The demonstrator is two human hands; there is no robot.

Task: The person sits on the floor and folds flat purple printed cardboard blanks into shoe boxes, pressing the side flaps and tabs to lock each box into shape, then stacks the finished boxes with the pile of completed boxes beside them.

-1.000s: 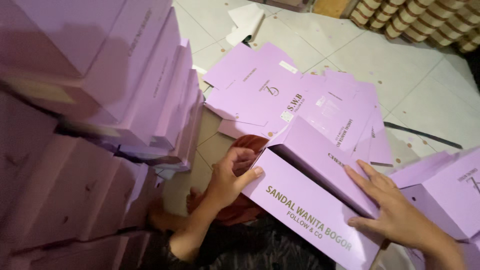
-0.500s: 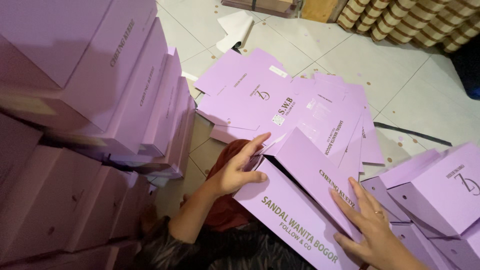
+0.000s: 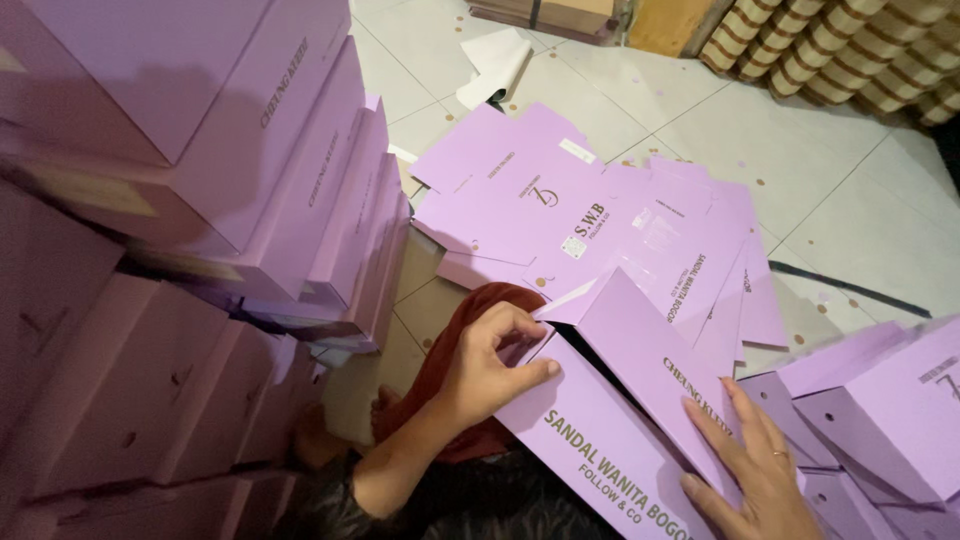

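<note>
**Two hands on a half-folded lilac box**

Head view: The left hand (image 3: 490,365) is half curled around the near end of a lilac carton box (image 3: 620,400), thumb laid along the front panel, fingers bent over the end flap. The right hand (image 3: 755,470) lies spread nearly flat, fingers extended, pressing the box's top panel near its far end; it grips nothing. The box lies tilted over the person's lap, above a rust-red cloth (image 3: 455,370).

To the left, a tall stack of finished lilac boxes (image 3: 230,170) stands close beside the left forearm, leaving only a narrow gap. Ahead, flat unfolded lilac cartons (image 3: 600,220) fan across the white tiled floor (image 3: 840,190), which shows bare beyond them. More folded boxes (image 3: 890,410) crowd the right edge, just beside the right hand.
</note>
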